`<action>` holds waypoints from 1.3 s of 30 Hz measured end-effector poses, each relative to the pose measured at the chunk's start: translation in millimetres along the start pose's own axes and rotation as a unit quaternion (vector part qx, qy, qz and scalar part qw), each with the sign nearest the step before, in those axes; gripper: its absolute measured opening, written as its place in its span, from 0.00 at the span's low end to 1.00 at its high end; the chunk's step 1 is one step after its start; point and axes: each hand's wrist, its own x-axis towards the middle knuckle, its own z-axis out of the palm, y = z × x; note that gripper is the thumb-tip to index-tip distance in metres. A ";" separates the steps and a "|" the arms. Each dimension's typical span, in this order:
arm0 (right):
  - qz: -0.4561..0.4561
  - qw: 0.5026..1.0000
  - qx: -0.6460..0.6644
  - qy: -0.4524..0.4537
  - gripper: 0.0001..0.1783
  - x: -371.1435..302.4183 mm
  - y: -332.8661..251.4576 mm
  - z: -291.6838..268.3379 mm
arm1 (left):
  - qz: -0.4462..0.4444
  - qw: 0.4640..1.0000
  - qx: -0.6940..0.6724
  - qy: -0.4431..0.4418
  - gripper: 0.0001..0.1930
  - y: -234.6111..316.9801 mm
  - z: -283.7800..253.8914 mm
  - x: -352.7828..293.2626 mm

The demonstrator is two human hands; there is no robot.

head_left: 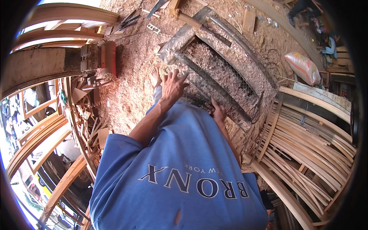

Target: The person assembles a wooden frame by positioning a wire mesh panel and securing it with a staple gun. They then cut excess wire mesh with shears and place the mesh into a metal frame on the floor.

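My left hand [174, 86] lies with its fingers spread and slightly bent on a square-holed wire mesh [184, 69]. The mesh stretches over part of a dark, dusty frame [230, 94] with long curved bars and wood shavings inside. Close to my body, my right hand [219, 110] is closed at the near side of the mesh, thumb raised. Its fingertips and whatever they grip are partly hidden. Beside my left hand a bare foot [156, 76] rests on the shavings.
Wood shavings [134, 76] cover the floor. Ahead lie a power strip [153, 28] and a wood block [249, 21]. A full sack [303, 68] and stacked wooden strips [306, 153] are at right. A red machine part [107, 57] stands at left. Another person [306, 11] is far right.
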 end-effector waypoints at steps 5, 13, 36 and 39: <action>-0.017 1.000 0.003 -0.006 0.14 -1.6 1.0 -2.7 | 0.022 1.000 -0.019 0.004 0.24 -7.7 -2.9 3.6; -0.033 0.999 -0.015 -0.034 0.12 6.0 7.8 -6.8 | 0.010 1.000 -0.006 -0.021 0.23 0.3 -12.2 7.1; -0.039 0.999 -0.015 -0.021 0.12 3.0 5.9 -4.5 | 0.036 0.999 -0.021 -0.007 0.22 -18.3 -3.3 3.8; -0.050 0.998 -0.005 -0.028 0.10 1.3 5.0 -3.8 | 0.027 0.999 -0.016 -0.040 0.21 -19.0 -3.2 4.7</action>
